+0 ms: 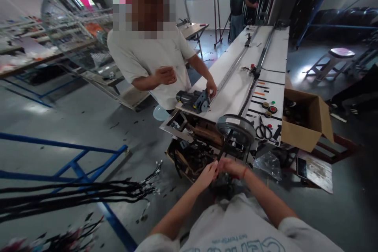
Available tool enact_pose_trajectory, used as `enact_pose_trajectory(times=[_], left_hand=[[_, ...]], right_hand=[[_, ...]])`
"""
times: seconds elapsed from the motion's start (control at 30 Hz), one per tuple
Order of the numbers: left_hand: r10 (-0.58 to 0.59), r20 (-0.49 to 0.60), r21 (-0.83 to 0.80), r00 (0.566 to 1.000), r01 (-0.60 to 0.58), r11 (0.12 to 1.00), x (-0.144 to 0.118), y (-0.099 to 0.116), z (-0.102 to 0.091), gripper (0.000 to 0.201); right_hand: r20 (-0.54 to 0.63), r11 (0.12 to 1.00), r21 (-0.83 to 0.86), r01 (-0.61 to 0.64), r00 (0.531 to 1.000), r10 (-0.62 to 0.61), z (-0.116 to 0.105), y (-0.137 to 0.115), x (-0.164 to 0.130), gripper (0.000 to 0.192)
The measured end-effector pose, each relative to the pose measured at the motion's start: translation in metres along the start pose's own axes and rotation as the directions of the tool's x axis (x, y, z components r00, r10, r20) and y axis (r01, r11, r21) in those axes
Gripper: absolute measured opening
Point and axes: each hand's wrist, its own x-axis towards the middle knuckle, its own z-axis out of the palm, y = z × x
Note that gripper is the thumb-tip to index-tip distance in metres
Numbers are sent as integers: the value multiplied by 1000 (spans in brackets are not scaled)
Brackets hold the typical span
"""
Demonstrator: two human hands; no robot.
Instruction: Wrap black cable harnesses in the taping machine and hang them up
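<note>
My left hand [208, 174] and my right hand [232, 166] meet close together in front of me, fingers pinched on a black strap [225, 147]. The strap runs up from my hands over a grey round wheel [235, 128] at the near end of a long white workbench [236, 86], then along the bench top. Below my hands lies a dark bundle [220, 187]; what it is I cannot tell.
A person in a pale shirt [153, 63] stands at the bench's left, one hand on a grey motor unit [193, 100]. Scissors [263, 130], tape rolls [269, 109] and an open cardboard box [307, 120] lie right. Black cables [73, 195] rest on a blue frame [88, 165]. Another person [238, 8] stands far back.
</note>
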Motion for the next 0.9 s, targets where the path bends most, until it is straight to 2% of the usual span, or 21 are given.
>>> enact_pose_trajectory(times=[0.07,0.13,0.27,0.33,0.4,0.47,0.6,0.73,0.8,0.83,0.87,0.9], left_hand=[[37,-31,111,999,-34,993,-29,-32,-14,68],[76,-71,197,995,-61,978,-46,-47,-22,68],[168,-132,242,977,-133,961,-52,-53,-22,58],[191,-133,265,973,-150,952,-53,-55,-18,53],[202,-123,290,972,-160,944,-58,-61,-16,52],[212,-111,307,971,-169,937,-62,-66,-17,50],[244,-97,303,965,-205,931,-60,-68,-14,41],[296,-174,277,939,-242,930,-50,-62,0,36],[246,-184,211,952,-206,956,-53,-59,3,38],[172,-144,137,975,-153,979,-55,-57,1,41],[73,-59,49,996,-70,996,-59,-55,-4,45],[-37,64,-32,997,39,999,-63,-53,-12,49]], right_hand=[[-89,990,141,27,996,-15,-22,-16,5,27],[-146,973,229,11,989,23,-29,-19,7,27],[-103,955,286,-76,989,110,-18,-6,6,25],[-191,939,343,-14,978,85,-16,-4,7,21],[-336,921,383,74,940,64,-18,-7,10,15],[-407,914,395,93,910,83,-21,-10,13,10],[-382,920,390,34,915,128,-15,-4,11,13],[-303,922,386,-41,938,168,-5,-3,7,17],[-308,893,451,-3,938,159,-6,-14,13,13],[-326,868,495,39,934,144,-8,-22,18,15],[-346,839,537,86,930,126,-10,-31,22,22],[-359,815,567,123,927,110,-12,-40,25,32]])
